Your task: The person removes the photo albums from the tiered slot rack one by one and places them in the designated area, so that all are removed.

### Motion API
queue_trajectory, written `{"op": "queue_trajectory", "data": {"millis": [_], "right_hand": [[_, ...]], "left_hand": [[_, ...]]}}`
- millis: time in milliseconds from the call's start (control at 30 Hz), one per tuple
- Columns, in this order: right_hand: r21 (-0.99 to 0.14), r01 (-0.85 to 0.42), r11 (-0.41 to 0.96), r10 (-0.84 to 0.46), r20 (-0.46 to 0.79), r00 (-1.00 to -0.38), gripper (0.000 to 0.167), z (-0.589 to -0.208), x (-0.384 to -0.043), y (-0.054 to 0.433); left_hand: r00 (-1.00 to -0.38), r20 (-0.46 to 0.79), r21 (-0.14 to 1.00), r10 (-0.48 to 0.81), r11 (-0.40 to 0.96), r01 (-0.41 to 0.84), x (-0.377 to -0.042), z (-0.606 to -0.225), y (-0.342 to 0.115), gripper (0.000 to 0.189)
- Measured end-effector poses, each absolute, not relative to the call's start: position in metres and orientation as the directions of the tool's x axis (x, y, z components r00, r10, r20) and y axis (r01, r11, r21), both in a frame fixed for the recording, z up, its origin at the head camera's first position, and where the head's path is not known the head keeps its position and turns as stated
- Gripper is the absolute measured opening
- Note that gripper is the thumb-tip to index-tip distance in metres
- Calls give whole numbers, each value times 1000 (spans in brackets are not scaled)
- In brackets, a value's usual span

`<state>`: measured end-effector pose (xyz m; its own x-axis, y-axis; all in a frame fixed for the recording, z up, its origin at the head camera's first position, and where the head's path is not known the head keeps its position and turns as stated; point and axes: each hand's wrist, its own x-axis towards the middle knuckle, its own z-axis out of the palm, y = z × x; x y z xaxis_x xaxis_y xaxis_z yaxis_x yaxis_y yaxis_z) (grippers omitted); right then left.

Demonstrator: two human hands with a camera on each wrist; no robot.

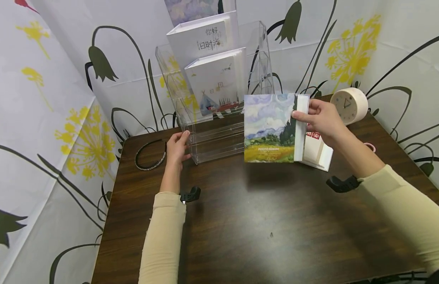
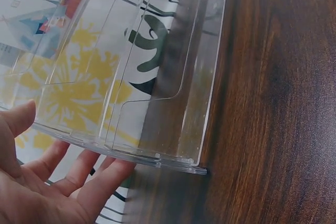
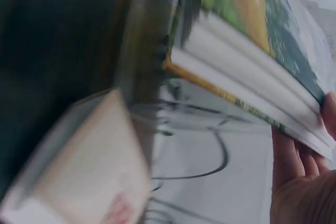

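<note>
A photo album (image 1: 269,126) with a painted landscape cover is raised off the table, upright, just right of the clear acrylic rack (image 1: 219,148). My right hand (image 1: 325,118) grips its right edge, thumb on the front and fingers behind. In the right wrist view the thick white page edges of the album (image 3: 252,66) show. At the rack's lower left side, my left hand (image 1: 176,148) holds the side panel; the left wrist view shows fingertips against the outer face of the rack (image 2: 152,156) and the thumb by its edge. Two white albums, the front one (image 1: 215,85) illustrated, stand in the rack.
A beige-and-white book (image 1: 313,152) with red characters is partly behind the raised album. A round clock (image 1: 348,105) and a pink ring-shaped item (image 1: 370,146) are at the right. A dark headband (image 1: 150,167) lies left. Patterned cloth hangs behind the brown table (image 1: 240,232).
</note>
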<state>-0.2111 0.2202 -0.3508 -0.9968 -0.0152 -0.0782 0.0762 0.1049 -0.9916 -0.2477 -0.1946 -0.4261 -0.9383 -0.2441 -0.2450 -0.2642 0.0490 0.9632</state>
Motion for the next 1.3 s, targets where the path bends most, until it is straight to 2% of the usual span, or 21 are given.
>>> {"op": "queue_trajectory", "data": {"millis": [267, 500, 833, 1000, 1233, 1300], "right_hand": [[-941, 223, 253, -211, -279, -937, 54, -405, -174, 269], [-904, 330, 273, -287, -404, -868, 55, -448, -139, 298], [-873, 427, 236, -279, -482, -831, 43, -480, -108, 313], [-866, 439, 237, -248, -491, -835, 46, -486, -106, 315], [-850, 464, 249, -222, -517, -827, 38, -492, -108, 322], [-845, 463, 267, -212, -520, -827, 42, -492, -108, 322]], "left_hand": [[-939, -240, 965, -245, 47, -259, -249, -427, -195, 50], [-941, -235, 966, -243, 53, -254, -248, -427, -197, 49], [-942, -232, 966, -243, 56, -252, -247, -427, -194, 50], [-943, -232, 966, -240, 58, -253, -246, -427, -194, 51], [-943, -233, 967, -237, 49, -251, -246, -426, -193, 49], [-944, -229, 968, -236, 50, -247, -246, -426, -193, 48]]}}
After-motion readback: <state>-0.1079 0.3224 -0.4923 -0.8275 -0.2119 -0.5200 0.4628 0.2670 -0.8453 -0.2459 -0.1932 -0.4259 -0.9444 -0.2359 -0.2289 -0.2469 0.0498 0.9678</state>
